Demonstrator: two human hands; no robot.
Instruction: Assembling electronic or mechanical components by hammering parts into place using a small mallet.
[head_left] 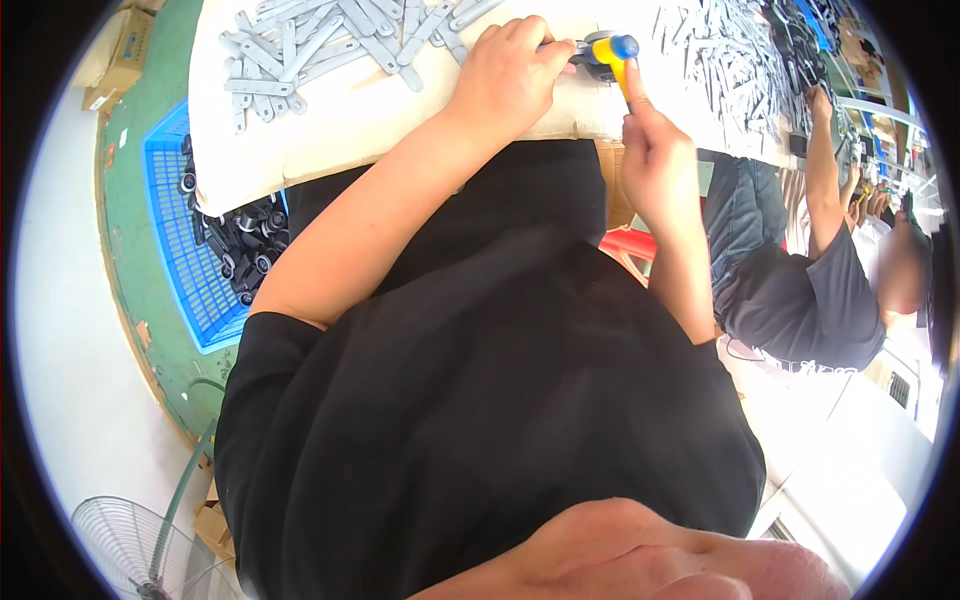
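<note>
My right hand [658,150] is closed around the handle of a mallet [612,50] with a yellow head and a blue face. The mallet's head is over a small black part [592,68] on the table. From the left, my left hand [510,78] reaches to that black part, its fingers pinched on the part's near end. The mallet head and my fingers partly cover the part, so its full shape is hidden. To the left of my left hand lies a pile of flat grey metal strips [325,45] with rounded ends.
Many smaller grey metal pieces [715,75] are heaped on the table [330,150] at the right. A blue crate [185,260] of black wheeled parts [240,245] stands at the left below it. A co-worker [800,280] is at the right. A fan [135,545] stands at lower left.
</note>
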